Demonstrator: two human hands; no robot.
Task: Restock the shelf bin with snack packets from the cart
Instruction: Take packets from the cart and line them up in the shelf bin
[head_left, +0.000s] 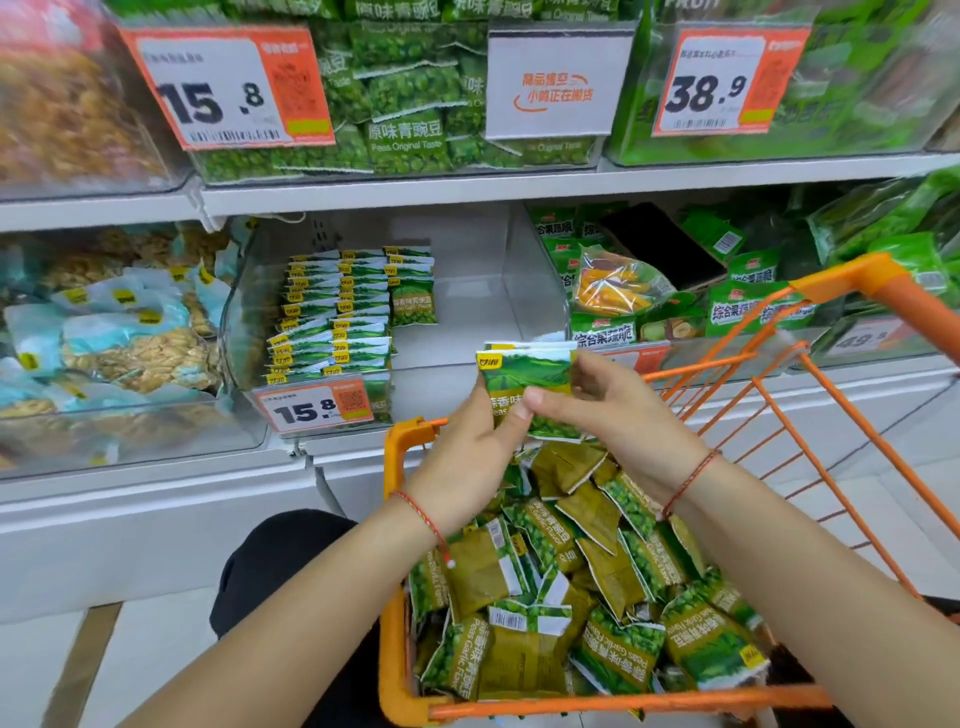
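While both hands meet above the orange wire cart (400, 457), I see my left hand (470, 457) and right hand (613, 410) pinching a small stack of green garlic-pea snack packets (524, 374), fingers curled round its lower edge. The stack is upright, raised over the loose heap of matching packets (561, 587) in the cart. Beyond it, the clear plastic shelf bin (540, 291) holds neat rows of the same packets (337, 312) along its left side, behind an orange-and-white price tag (314, 410).
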